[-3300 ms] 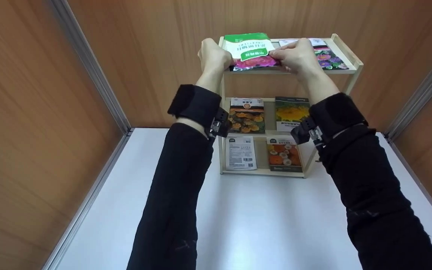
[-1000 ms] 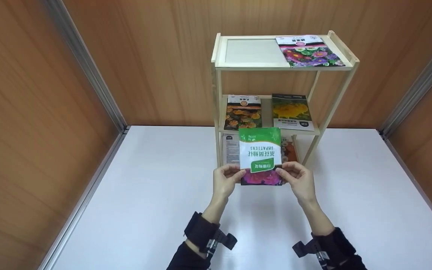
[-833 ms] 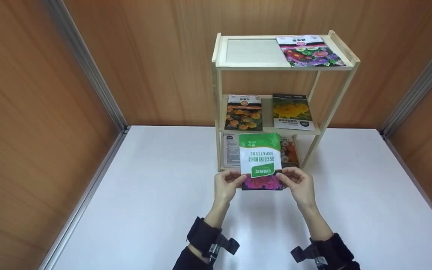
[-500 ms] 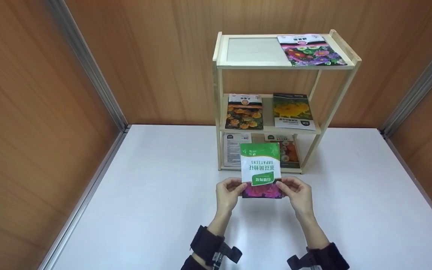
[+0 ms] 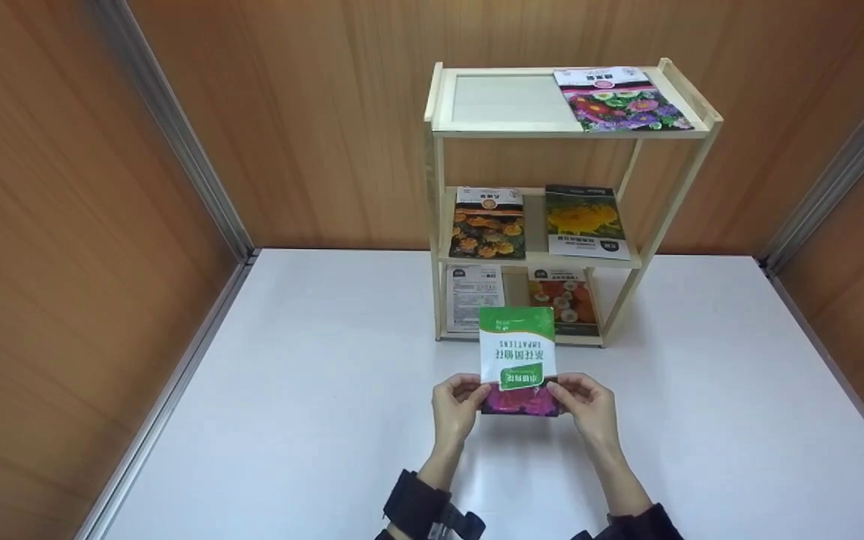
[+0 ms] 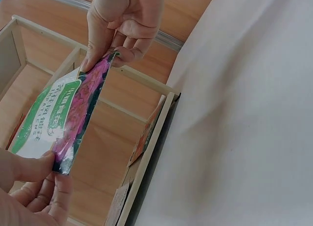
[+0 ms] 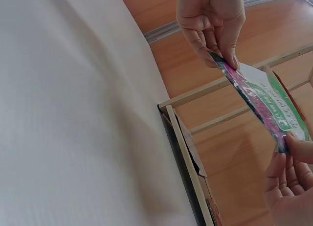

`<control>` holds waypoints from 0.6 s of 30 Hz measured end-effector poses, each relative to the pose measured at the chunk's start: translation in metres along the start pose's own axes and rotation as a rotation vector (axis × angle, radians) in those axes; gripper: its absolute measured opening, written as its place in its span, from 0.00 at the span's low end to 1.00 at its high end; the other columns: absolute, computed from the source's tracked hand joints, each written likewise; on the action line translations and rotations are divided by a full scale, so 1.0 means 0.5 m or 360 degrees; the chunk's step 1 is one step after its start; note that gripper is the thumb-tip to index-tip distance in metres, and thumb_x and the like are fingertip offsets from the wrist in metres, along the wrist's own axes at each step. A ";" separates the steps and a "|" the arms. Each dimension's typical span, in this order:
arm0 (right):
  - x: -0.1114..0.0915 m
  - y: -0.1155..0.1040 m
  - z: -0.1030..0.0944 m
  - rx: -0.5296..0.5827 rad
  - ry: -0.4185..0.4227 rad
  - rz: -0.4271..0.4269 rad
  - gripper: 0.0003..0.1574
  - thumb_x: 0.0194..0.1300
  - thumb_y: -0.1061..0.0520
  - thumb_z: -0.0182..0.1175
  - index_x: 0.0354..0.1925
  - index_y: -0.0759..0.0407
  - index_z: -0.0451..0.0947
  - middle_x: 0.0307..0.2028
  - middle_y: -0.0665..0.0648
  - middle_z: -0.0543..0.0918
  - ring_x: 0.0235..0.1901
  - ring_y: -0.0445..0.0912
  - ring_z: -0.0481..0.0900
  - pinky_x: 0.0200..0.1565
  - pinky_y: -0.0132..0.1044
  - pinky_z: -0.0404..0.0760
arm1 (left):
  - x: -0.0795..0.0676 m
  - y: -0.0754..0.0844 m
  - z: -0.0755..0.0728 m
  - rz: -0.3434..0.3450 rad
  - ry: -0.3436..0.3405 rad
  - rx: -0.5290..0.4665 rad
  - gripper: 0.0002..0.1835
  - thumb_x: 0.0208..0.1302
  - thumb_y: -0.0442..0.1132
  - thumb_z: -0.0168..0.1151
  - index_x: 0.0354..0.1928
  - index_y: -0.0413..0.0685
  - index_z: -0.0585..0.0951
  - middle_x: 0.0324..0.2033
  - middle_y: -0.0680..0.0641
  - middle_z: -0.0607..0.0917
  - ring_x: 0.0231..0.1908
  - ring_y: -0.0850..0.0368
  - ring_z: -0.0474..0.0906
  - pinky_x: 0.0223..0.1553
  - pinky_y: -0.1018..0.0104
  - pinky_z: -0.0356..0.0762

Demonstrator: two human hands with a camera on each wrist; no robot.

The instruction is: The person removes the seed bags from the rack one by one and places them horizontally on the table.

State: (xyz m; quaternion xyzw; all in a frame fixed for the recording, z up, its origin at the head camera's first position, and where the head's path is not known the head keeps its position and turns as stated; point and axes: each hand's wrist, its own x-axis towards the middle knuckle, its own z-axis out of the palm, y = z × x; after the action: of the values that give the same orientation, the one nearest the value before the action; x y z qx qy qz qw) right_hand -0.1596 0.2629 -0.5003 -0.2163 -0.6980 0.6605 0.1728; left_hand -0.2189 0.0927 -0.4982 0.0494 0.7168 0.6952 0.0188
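Observation:
A seed packet (image 5: 518, 360), green at the top, white in the middle and pink-flowered along its near end, is held between both hands above the white table. My left hand (image 5: 456, 409) pinches its left edge near the flowered end, thumb on the front face and fingers behind. The right hand (image 5: 588, 409) pinches the opposite edge in the same way. In the left wrist view the packet (image 6: 54, 116) shows tilted and clear of the table, with the rack behind it. The right wrist view shows both thumbs on the packet (image 7: 264, 101).
A three-tier wooden rack (image 5: 537, 135) stands at the back. On its top shelf, right side, lies an aster-like flower packet (image 5: 623, 101). The middle shelf bears an orange-flower packet (image 5: 488, 225) and a yellow-flower packet (image 5: 587, 223). Below lie a white printed packet (image 5: 473, 296) and an orange-white flower packet (image 5: 567, 300).
Both hands have lifted the green and white seed packet off the top shelf's left side and brought it down toward the body, in front of the rack. The other packets have stayed put.

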 end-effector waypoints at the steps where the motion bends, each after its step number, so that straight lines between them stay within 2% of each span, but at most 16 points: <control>1: -0.001 0.002 0.000 0.0001 -0.0007 0.0001 0.11 0.52 0.64 0.63 0.35 0.70 0.75 0.28 0.58 0.79 0.23 0.43 0.75 0.26 0.30 0.76 | -0.001 -0.001 0.000 0.0013 0.0005 0.0022 0.05 0.48 0.26 0.64 0.29 0.32 0.79 0.23 0.45 0.81 0.24 0.57 0.78 0.24 0.67 0.77; 6: -0.005 0.007 0.001 0.0013 -0.0091 0.0016 0.11 0.53 0.64 0.62 0.35 0.70 0.73 0.28 0.60 0.78 0.24 0.44 0.75 0.26 0.31 0.76 | 0.002 -0.007 -0.003 0.0069 0.0005 0.0132 0.04 0.48 0.25 0.63 0.28 0.33 0.79 0.22 0.46 0.81 0.24 0.58 0.78 0.27 0.71 0.76; 10: -0.008 -0.003 -0.005 -0.0011 -0.0251 0.0058 0.14 0.53 0.63 0.62 0.37 0.70 0.72 0.28 0.59 0.78 0.25 0.44 0.75 0.27 0.32 0.76 | 0.008 -0.004 -0.013 0.0087 -0.0041 0.0204 0.04 0.47 0.25 0.64 0.28 0.33 0.79 0.22 0.45 0.81 0.25 0.58 0.78 0.28 0.70 0.76; 15: 0.007 -0.024 -0.023 -0.0097 -0.0487 0.0047 0.20 0.57 0.60 0.59 0.45 0.72 0.69 0.29 0.60 0.80 0.27 0.47 0.77 0.31 0.36 0.78 | 0.014 0.007 -0.029 0.0111 -0.0165 0.0329 0.06 0.47 0.26 0.65 0.29 0.32 0.80 0.23 0.44 0.82 0.26 0.57 0.79 0.29 0.69 0.77; 18: 0.032 -0.022 -0.040 -0.0144 -0.0553 0.0017 0.25 0.59 0.57 0.58 0.49 0.72 0.66 0.32 0.61 0.81 0.29 0.49 0.78 0.33 0.37 0.78 | 0.015 0.009 -0.037 0.0124 -0.0263 0.0381 0.06 0.46 0.27 0.65 0.30 0.32 0.81 0.23 0.43 0.82 0.26 0.56 0.80 0.29 0.69 0.77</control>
State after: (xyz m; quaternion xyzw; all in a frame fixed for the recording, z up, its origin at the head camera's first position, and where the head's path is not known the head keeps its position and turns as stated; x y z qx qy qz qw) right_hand -0.1635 0.2879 -0.4885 -0.1103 -0.7452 0.6567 0.0362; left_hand -0.2279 0.0753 -0.4929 0.1360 0.7881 0.5986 0.0448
